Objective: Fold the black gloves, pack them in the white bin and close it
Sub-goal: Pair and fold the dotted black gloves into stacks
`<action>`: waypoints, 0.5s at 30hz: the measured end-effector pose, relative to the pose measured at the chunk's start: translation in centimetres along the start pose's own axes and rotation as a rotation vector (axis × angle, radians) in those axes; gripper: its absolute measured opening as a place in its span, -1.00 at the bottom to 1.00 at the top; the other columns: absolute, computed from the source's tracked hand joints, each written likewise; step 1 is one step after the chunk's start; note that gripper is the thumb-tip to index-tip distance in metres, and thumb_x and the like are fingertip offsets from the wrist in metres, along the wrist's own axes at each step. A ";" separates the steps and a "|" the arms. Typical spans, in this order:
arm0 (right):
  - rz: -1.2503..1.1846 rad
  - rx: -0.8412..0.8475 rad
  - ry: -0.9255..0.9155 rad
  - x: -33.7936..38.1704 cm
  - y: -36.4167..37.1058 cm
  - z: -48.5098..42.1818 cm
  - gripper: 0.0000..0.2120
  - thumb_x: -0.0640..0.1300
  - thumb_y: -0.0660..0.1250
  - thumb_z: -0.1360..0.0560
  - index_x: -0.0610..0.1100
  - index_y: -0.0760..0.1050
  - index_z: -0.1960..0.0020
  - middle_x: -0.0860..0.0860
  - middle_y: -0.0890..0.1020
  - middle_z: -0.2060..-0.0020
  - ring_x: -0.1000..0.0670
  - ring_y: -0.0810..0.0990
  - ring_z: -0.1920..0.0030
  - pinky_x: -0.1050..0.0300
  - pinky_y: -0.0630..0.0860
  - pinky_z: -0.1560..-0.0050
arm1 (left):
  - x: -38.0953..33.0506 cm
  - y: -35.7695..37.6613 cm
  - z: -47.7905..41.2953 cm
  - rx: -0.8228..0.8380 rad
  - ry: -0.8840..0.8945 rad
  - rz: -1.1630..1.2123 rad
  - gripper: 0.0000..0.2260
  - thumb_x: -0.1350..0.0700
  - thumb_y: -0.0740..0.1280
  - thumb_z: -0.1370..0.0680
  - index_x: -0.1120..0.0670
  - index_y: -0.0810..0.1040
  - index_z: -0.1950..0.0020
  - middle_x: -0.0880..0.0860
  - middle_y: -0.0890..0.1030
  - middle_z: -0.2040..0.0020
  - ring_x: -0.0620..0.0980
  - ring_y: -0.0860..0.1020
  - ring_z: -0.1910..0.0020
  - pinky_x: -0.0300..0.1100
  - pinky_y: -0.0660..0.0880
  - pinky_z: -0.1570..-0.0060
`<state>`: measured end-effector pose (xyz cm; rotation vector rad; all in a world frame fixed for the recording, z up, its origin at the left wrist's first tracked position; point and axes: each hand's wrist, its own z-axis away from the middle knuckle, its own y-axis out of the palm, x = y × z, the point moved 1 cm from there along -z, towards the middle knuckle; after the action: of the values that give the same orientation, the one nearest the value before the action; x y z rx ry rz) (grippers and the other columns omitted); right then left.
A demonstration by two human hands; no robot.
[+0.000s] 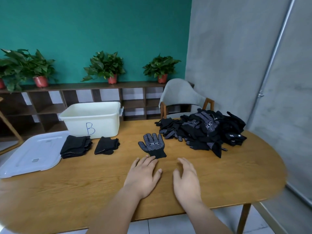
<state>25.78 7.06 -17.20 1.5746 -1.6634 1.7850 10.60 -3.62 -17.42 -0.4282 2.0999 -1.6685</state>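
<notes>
One black dotted glove (153,145) lies flat, fingers pointing away, in the middle of the wooden table (236,174). My left hand (144,174) rests open on the table just below its cuff, fingertips touching it. My right hand (186,178) lies open beside it, holding nothing. A heap of unfolded black gloves (204,130) sits at the far right. Two stacks of folded gloves (76,146) (106,145) lie in front of the open white bin (92,119) marked "B". Its lid (32,153) lies flat at the left.
A grey chair (180,97) stands behind the table near the heap. A dark shelf unit (84,98) with potted plants lines the green wall. The table's rounded right edge is close to a grey wall.
</notes>
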 end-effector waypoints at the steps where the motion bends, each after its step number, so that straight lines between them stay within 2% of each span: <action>1: -0.061 -0.035 0.031 0.1 -0.2 -0.2 -0.56 -0.12 0.23 -0.66 -0.01 0.40 -0.53 0.11 0.37 -0.54 0.05 0.31 -0.54 0.08 0.29 -0.50 | -0.1 -0.1 0.5 0.000 0.007 0.012 -0.36 -0.35 -0.17 -0.67 -0.13 0.22 -0.67 -0.18 0.22 -0.67 -0.13 0.04 -0.68 -0.01 -0.06 -0.66; 3: -0.175 -0.092 0.088 0.1 -0.6 -0.6 -0.57 -0.18 0.25 -0.64 -0.02 0.43 -0.50 0.07 0.40 -0.51 -0.01 0.39 -0.50 0.05 0.33 -0.50 | -0.5 -0.3 1.6 -0.009 0.028 0.024 -0.39 -0.34 -0.15 -0.68 -0.15 0.19 -0.68 -0.19 0.20 -0.68 -0.12 0.02 -0.68 -0.02 -0.08 -0.67; 5: -0.204 -0.121 0.100 -0.2 -1.2 -1.4 -0.57 -0.19 0.25 -0.63 -0.04 0.43 -0.50 0.01 0.37 -0.53 -0.07 0.37 -0.51 -0.03 0.31 -0.53 | -0.9 -0.5 2.8 -0.015 0.048 0.036 -0.42 -0.32 -0.12 -0.71 -0.16 0.15 -0.69 -0.20 0.16 -0.69 -0.12 -0.03 -0.69 -0.05 -0.12 -0.67; 8: 0.147 -0.190 0.066 -2.2 -3.2 -3.4 -0.53 -0.11 0.30 -0.62 -0.04 0.42 -0.52 -0.07 0.22 -0.62 -0.14 0.15 -0.60 -0.12 0.30 -0.52 | -1.5 -0.9 4.5 -0.025 0.046 0.064 -0.42 -0.33 -0.11 -0.71 -0.17 0.08 -0.72 -0.20 0.04 -0.71 -0.13 -0.13 -0.69 -0.06 -0.17 -0.67; 11: 0.471 -0.236 0.052 -4.6 -5.9 -5.8 -0.45 -0.01 0.32 -0.59 0.02 0.36 -0.56 -0.16 0.10 -0.66 -0.23 0.03 -0.63 -0.24 0.27 -0.53 | -1.7 -1.2 5.1 -0.026 0.041 0.056 -0.42 -0.32 -0.12 -0.72 -0.17 0.05 -0.72 -0.21 -0.02 -0.72 -0.15 -0.20 -0.69 -0.06 -0.20 -0.66; 13: 0.557 -0.162 0.106 -5.8 -7.4 -7.6 -0.41 0.08 0.27 -0.61 0.06 0.26 -0.62 -0.14 0.01 -0.68 -0.25 -0.05 -0.65 -0.24 0.18 -0.58 | -1.8 -1.3 5.2 -0.025 0.037 0.045 -0.42 -0.32 -0.13 -0.72 -0.17 0.06 -0.72 -0.20 -0.01 -0.72 -0.15 -0.20 -0.69 -0.08 -0.22 -0.66; 15: 0.608 -0.057 0.150 -6.5 -8.7 -9.2 -0.40 0.13 0.18 -0.66 0.05 0.18 -0.66 -0.08 0.02 -0.69 -0.22 -0.07 -0.66 -0.21 0.13 -0.60 | -1.8 -1.3 5.1 -0.019 0.039 0.041 -0.42 -0.32 -0.13 -0.71 -0.17 0.08 -0.72 -0.20 0.03 -0.71 -0.14 -0.18 -0.69 -0.07 -0.22 -0.66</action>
<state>30.10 20.50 -15.29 0.9293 -2.2492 2.0265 14.67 -7.31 -16.90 -0.3589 2.1391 -1.6477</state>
